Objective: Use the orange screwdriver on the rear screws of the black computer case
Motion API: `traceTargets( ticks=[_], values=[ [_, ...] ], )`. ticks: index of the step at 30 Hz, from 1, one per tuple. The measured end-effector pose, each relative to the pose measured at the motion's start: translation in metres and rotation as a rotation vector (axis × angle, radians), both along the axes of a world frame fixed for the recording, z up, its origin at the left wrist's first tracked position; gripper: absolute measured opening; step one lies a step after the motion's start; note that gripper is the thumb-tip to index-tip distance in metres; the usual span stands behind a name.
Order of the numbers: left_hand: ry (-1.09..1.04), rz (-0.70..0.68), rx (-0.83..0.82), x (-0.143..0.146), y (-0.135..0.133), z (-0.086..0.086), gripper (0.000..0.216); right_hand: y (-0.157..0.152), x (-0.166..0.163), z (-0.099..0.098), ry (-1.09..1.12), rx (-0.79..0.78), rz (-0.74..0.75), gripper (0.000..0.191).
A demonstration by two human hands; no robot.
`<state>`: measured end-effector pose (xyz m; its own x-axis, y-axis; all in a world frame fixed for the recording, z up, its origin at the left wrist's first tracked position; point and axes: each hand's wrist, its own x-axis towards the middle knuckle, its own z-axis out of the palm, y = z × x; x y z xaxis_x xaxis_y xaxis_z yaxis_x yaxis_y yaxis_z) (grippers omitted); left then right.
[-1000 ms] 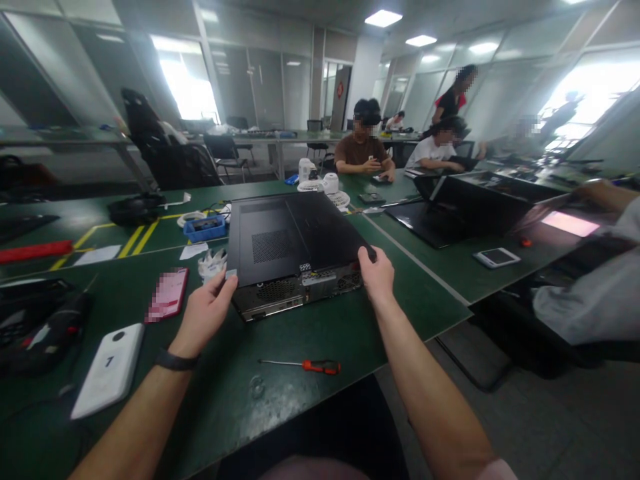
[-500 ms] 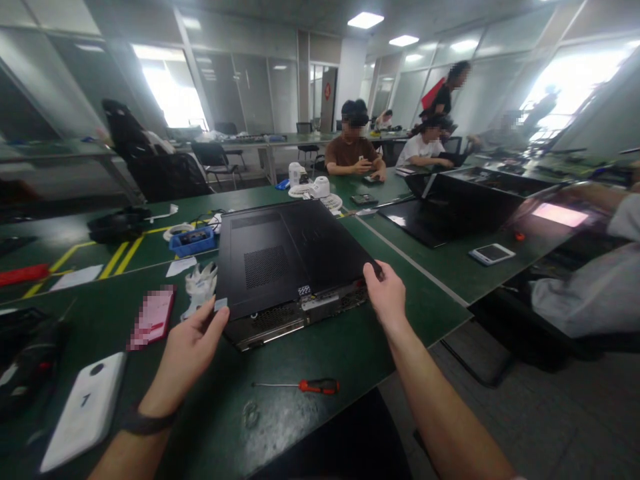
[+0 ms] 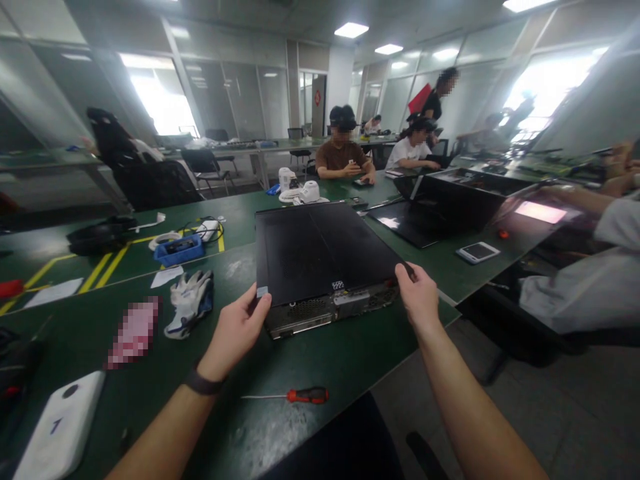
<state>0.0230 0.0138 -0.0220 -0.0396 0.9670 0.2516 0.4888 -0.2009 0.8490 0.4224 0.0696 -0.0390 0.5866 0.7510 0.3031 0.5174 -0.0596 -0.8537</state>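
A black computer case [image 3: 325, 257] lies flat, with its metal end and vent holes facing me. My left hand [image 3: 243, 320] grips its near left corner, the thumb on top beside a small pale sticker. On the near right corner, my right hand [image 3: 419, 297] is closed with the thumb over the edge. Both sets of fingertips are partly hidden under the rim. Closer to me, a red and black screwdriver [image 3: 307, 395] rests on the green table [image 3: 350, 360]. Left of the case are white and grey work gloves [image 3: 190, 300].
A blue tray [image 3: 179, 250], a pixelated pink object [image 3: 135, 333] and a white device marked 1 [image 3: 63, 423] lie leftward. At right are a phone [image 3: 477, 252] and another open black case [image 3: 465, 190]. White parts [image 3: 303, 190] stand behind. Several people sit around.
Both hands have shifted the case to the right over the table, uncovering more of the gloves and the cable behind the blue tray. The view has also moved slightly.
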Motion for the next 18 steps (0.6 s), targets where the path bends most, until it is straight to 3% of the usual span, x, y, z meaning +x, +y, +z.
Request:
traceTargets(
  ticks=[4, 9, 13, 18],
  values=[
    [0.039, -0.048, 0.038, 0.033, 0.03, 0.001, 0.064, 0.015, 0.035, 0.0, -0.005, 0.003, -0.058, 0.071],
    [0.079, -0.106, 0.063, 0.073, 0.071, 0.0, 0.055, 0.04, 0.072, 0.008, -0.022, -0.048, -0.128, 0.052],
    [0.08, -0.13, 0.07, 0.102, 0.106, -0.003, 0.053, 0.06, 0.09, 0.018, -0.019, -0.087, -0.162, 0.04],
    [0.08, -0.141, 0.101, 0.125, 0.143, -0.006, 0.06, 0.081, 0.103, 0.027, -0.015, -0.11, -0.159, 0.042]
  ],
)
